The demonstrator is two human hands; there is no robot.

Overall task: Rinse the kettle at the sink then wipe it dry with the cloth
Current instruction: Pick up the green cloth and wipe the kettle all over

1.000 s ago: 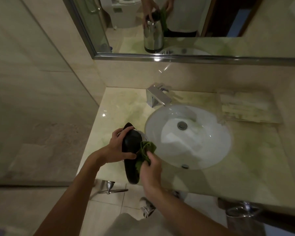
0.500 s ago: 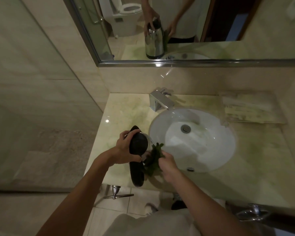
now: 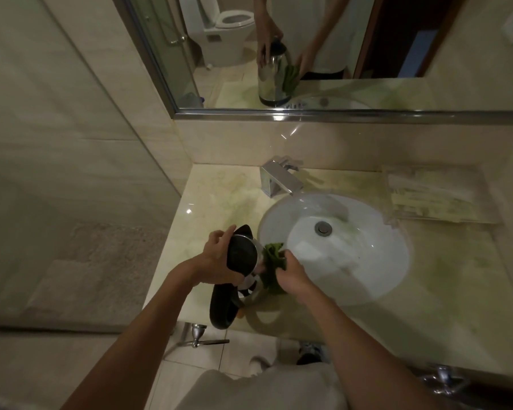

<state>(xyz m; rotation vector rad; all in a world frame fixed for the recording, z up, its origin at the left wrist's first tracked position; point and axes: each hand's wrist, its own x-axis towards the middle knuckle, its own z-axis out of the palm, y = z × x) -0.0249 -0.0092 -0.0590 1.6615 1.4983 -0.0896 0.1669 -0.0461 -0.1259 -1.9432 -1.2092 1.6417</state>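
The kettle [image 3: 243,258] is stood upright on the table [image 3: 219,196] left of the sink [image 3: 367,279], clamped at its lid by the left hand [image 3: 216,261]; the right hand [image 3: 290,276], closed on the cloth [image 3: 274,261], is pressed against its right wall.

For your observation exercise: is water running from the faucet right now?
No: no stream falls from the faucet into the sink.

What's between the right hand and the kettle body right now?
The green cloth, bunched in the right hand and pressed against the kettle side, seen in the head view.
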